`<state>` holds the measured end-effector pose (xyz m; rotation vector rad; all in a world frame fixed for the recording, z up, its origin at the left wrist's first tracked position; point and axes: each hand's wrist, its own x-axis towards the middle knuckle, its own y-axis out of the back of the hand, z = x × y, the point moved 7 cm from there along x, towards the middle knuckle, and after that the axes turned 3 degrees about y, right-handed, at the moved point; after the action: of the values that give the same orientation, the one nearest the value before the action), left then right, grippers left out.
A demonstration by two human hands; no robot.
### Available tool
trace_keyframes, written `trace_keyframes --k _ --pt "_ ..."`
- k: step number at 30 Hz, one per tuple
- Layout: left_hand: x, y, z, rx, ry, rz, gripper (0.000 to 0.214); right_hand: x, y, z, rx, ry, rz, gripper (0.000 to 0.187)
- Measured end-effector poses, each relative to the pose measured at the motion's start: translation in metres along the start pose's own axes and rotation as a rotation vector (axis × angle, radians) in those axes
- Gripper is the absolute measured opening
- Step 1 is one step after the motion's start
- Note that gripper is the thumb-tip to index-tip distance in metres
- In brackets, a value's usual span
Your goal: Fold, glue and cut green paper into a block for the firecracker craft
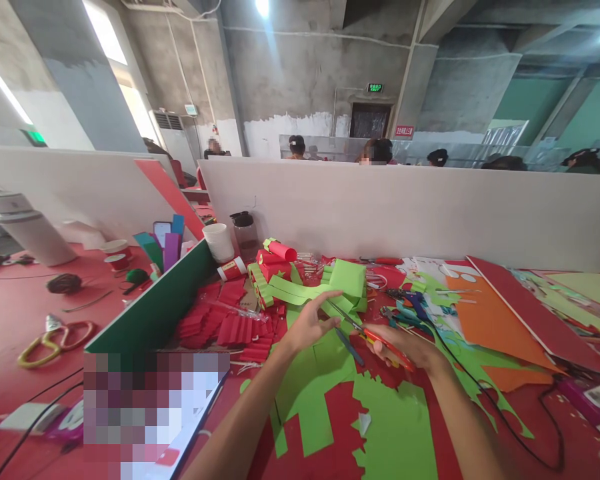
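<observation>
My right hand [397,347] is closed round the red-and-orange handles of a pair of scissors [387,343], whose blades point up and left. Beside the blade tips, my left hand [313,320] pinches a light green paper strip [295,291] that reaches out to the left. Behind the strip stands a green paper box shape [347,277], and left of that a red-and-green paper model [273,267]. Cut green sheets [397,427] lie under and in front of both hands. A grey-blue stick-like tool [350,347] rests on the paper between them.
Pleated red paper pieces [243,329] lie at left, near a dark green divider [150,300] and a screen [200,393]. A blue glue gun [415,303] with a trailing cord and orange card [495,320] are at right. A white partition [405,207] closes the back.
</observation>
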<state>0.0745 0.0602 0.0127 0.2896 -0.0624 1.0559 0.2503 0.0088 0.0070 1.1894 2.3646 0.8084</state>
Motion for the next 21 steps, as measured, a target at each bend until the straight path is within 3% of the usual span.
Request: trace_keyframes --k 3,11,21 --pt "-0.0002 -0.0007 0.0005 -0.005 -0.004 0.001 0.065 -0.0003 -0.0052 0.0006 0.105 -0.031 -0.083 0.038" --pt "-0.0003 0.0 0.0024 -0.003 -0.006 0.02 0.067 0.0006 -0.0038 -0.0058 0.181 -0.039 -0.094 0.047" --pt "0.0001 -0.0005 0.0005 -0.002 -0.019 0.005 0.064 0.001 -0.0046 -0.0065 0.174 -0.101 -0.097 0.037"
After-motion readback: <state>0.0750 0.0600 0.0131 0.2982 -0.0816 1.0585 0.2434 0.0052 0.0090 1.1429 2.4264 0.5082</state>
